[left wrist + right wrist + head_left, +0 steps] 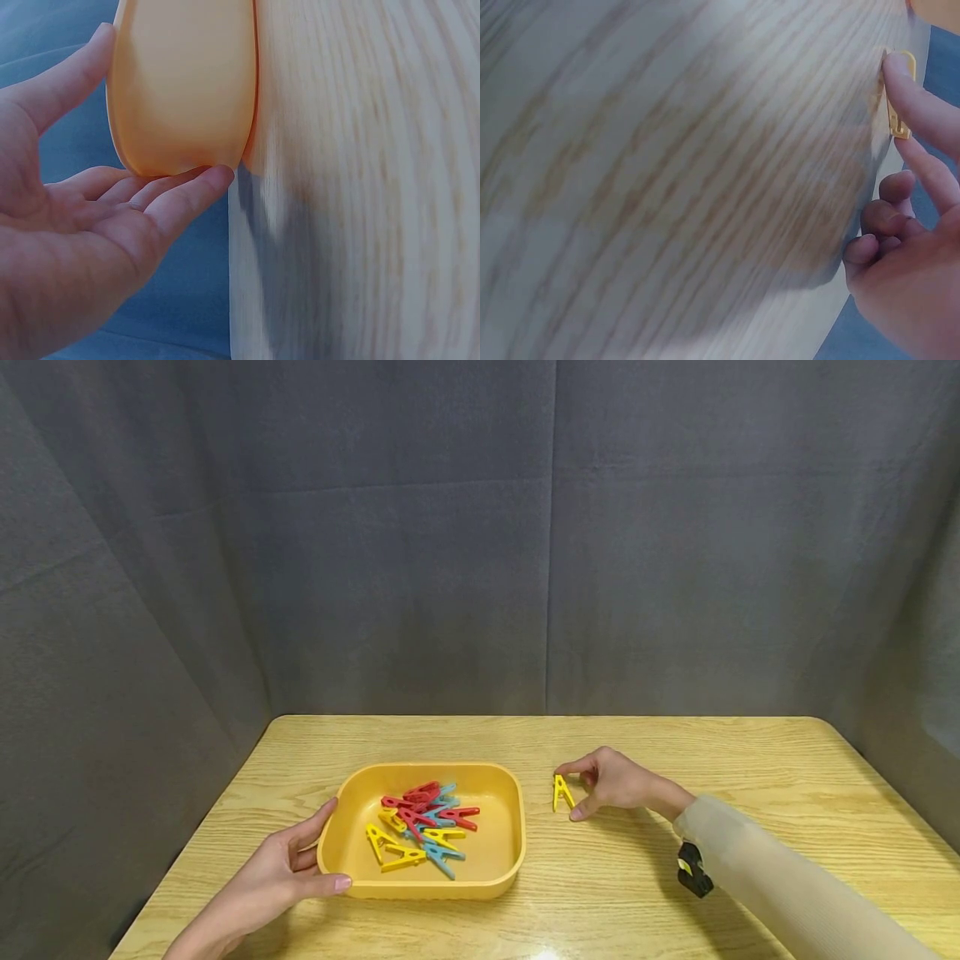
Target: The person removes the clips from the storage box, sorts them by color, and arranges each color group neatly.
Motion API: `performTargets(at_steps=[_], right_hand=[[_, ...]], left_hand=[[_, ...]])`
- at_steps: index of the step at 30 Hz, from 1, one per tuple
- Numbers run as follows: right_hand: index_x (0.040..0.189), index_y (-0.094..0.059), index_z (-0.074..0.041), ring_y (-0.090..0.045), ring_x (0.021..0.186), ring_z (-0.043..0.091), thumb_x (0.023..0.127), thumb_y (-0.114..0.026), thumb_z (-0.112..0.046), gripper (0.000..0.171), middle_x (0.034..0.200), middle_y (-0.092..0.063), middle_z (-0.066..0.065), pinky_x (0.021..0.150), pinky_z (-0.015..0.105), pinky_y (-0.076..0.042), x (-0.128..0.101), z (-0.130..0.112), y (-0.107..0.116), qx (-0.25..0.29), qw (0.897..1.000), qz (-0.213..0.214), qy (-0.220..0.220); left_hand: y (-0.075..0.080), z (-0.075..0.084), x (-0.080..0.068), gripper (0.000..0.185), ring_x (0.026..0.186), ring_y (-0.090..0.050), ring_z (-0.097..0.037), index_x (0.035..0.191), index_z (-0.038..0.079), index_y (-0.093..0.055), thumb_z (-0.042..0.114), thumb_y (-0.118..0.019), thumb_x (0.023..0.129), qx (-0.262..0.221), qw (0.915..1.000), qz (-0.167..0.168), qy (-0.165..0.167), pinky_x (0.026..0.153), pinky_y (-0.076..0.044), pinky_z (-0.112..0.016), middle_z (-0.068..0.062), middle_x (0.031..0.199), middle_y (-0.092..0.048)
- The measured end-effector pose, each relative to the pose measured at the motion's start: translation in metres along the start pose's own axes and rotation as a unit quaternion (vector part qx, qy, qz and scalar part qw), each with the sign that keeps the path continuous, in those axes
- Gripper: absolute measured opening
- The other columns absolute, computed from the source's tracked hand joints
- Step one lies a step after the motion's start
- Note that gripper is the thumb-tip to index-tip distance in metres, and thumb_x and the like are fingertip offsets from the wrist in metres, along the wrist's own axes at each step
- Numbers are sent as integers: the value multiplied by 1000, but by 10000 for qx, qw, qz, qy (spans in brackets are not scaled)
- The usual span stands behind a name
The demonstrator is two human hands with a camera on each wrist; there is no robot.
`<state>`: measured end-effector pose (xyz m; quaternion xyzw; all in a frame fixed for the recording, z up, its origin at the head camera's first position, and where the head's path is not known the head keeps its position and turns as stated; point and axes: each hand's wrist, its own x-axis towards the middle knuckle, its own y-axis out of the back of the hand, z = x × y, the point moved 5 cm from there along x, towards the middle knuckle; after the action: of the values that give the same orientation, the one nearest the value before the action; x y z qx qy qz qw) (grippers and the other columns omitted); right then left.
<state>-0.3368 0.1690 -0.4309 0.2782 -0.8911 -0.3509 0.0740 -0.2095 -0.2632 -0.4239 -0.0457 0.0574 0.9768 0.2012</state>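
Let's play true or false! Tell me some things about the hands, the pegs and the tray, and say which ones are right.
1. The right hand pinches a yellow peg on the table. True.
2. The tray is blue. False: it is yellow-orange.
3. The left hand touches the tray's outer wall. True.
4. The tray holds only red pegs. False: the pile has red, yellow and blue ones.
5. The yellow peg by the right hand lies inside the tray. False: it stands on the table, to the right of the tray.
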Motion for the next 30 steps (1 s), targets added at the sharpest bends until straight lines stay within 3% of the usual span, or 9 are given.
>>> performTargets(at_steps=[13, 20, 30], right_hand=[[138, -62, 13, -41, 69, 17, 74, -96, -4, 75, 69, -45, 2, 59, 24, -34, -4, -17, 9, 17, 9995, -96, 294], [132, -68, 10, -38, 70, 15, 76, -95, -7, 65, 73, -41, 2, 60, 26, -30, 5, -47, 17, -390, 9957, -158, 831], [130, -73, 1, -33, 66, 13, 80, -94, -10, 55, 69, -34, -4, 61, 27, -27, 26, -96, 8, -611, 9905, -733, 987]], left_hand=[[0, 0, -1, 108, 135, -54, -44, 166, -6, -7, 1, -83, 90, 31, 10000, 25, -63, 95, -58, -34, -37, 162, -26], [0, 0, 0, 108, 135, -53, -44, 166, -5, -7, 1, -83, 90, 23, 10000, 9, -95, 95, -59, -34, -36, 163, -25], [0, 0, 0, 108, 138, -50, -44, 166, -5, -7, 2, -83, 90, 29, 10000, 7, -88, 95, -58, -34, -35, 164, -23]])
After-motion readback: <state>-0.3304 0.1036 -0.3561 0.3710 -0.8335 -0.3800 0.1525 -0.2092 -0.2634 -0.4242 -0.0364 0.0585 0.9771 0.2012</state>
